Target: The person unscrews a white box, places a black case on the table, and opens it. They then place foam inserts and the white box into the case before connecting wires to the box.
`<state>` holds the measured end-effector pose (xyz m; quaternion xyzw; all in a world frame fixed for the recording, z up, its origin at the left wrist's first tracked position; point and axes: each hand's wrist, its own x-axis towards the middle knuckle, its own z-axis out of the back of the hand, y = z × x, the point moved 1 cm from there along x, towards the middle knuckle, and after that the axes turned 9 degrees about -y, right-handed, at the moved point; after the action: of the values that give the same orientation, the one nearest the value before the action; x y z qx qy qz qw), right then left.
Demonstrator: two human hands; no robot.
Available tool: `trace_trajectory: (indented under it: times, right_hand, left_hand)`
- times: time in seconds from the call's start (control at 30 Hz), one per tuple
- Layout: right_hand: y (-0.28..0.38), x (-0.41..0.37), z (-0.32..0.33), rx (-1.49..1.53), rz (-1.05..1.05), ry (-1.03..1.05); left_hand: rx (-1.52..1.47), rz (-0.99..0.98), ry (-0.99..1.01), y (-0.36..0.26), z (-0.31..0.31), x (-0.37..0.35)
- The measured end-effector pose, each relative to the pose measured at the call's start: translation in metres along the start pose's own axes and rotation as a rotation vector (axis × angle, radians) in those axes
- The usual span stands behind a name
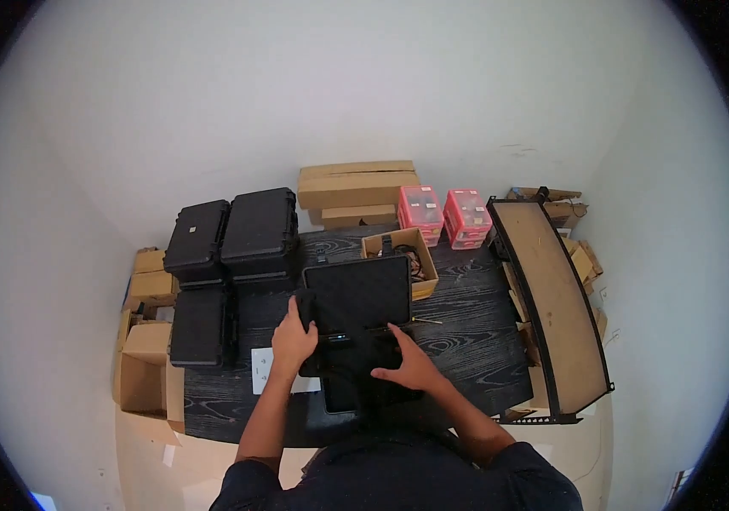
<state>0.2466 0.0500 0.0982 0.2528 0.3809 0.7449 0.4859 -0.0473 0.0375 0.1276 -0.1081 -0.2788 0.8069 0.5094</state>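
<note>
An open black hard case (357, 292) lies on the table before me, its lid tipped back with dark foam inside. My left hand (294, 342) is closed around the end of a black padded piece (305, 308) at the case's left side, thumb and fingers on either side of it. Black on black, the rest of that piece blends into the case. My right hand (411, 364) is at the case's right side, thumb and fingers spread apart over the dark contents. Under my left wrist a white sheet (262, 371) with small marks sticks out.
Closed black cases (260, 223) stand at the left. Behind the open case are a cardboard box (422, 288) with cables and pink-framed drawer boxes (420, 213). A thin yellow-handled tool (426, 321) lies right of the lid. A black-framed rack (551, 307) borders the right.
</note>
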Motion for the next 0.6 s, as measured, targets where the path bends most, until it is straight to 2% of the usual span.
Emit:
trace_trajectory:
  times: [0.17, 0.4, 0.43, 0.53, 0.6]
  right_hand:
    - [-0.014, -0.008, -0.012, 0.045, -0.053, -0.137]
    - [-0.034, 0.012, 0.011, -0.025, 0.150, -0.309]
    - [-0.030, 0.013, 0.018, -0.021, 0.078, -0.302]
    - [-0.042, 0.019, 0.023, -0.072, 0.088, -0.284]
    - [-0.047, 0.020, 0.023, -0.120, 0.009, -0.215]
  left_hand:
    - [-0.097, -0.029, -0.084, 0.008, -0.004, -0.014]
    - [-0.243, -0.075, 0.011, 0.009, -0.006, -0.052]
    - [-0.228, -0.078, 0.037, 0.012, -0.008, -0.058]
    - [-0.192, -0.099, 0.133, 0.029, -0.023, -0.071]
    - [-0.203, -0.116, 0.194, 0.040, -0.036, -0.076]
